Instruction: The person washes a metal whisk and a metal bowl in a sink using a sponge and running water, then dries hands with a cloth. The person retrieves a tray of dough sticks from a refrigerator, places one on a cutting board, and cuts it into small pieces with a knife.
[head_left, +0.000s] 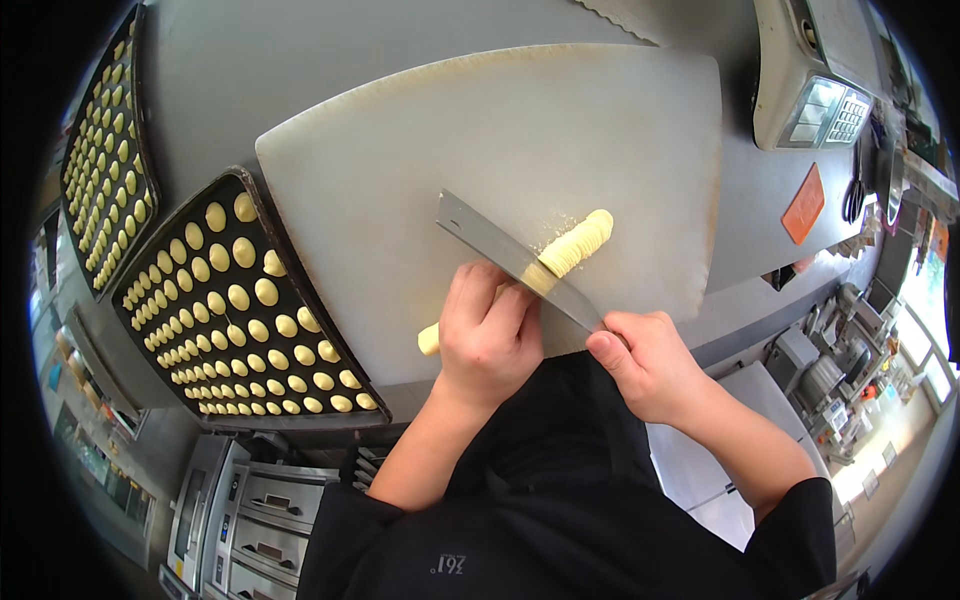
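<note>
My right hand (645, 364) grips the handle of a wide-bladed kitchen knife (487, 236). The blade lies diagonally across a pale yellow log (428, 340), perhaps dough. Under my left hand (491, 330) the uncut part is held down, its blunt end poking out on the left. My left fingertips are curled close to the flat of the blade. Beyond the knife, thin slices (579, 244) lean together in a row, with small crumbs beside them. All of this rests on a large white cutting board (420, 142). My palm hides the middle of the log.
Left of the board sits a dark baking tray (296, 390) of piped yellow mounds, with a second tray (142, 97) behind it. A digital scale (787, 82) stands at the back right. Near it lie an orange scraper (804, 204) and a whisk (854, 191). Steel ovens (259, 517) are at lower left.
</note>
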